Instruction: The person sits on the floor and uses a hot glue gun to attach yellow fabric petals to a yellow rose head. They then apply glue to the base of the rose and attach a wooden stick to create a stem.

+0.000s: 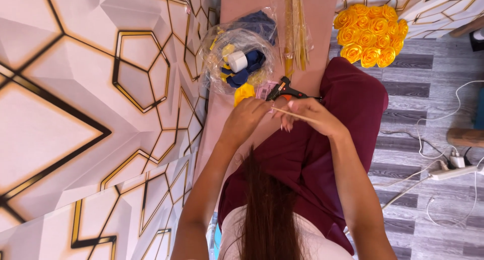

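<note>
Patterned wall panel [75,113], white with gold and black hexagon lines, fills the left side. Grey plank floor [418,103] on the right, with a white power strip [451,172] and loose cords. Pink board [252,8] runs up the middle; maroon lap [348,103] beside it. Yellow rose bunch [370,35] sits on the floor, well apart from the hands. Clear bag [237,58] on the board holds blue and yellow ribbon and a white tape roll. Skewer bundle [295,28] lies just beside the bag. Glue gun [285,91] rests on the board, just above the hands. Left hand [247,119] is curled, fingertips near a yellow petal [244,92]; what it pinches cannot be told. Right hand [312,116] pinches a thin stick [295,114] held across between both hands. Judgement: keep the stick level and pinched near its end, clear of the hot nozzle.
</note>
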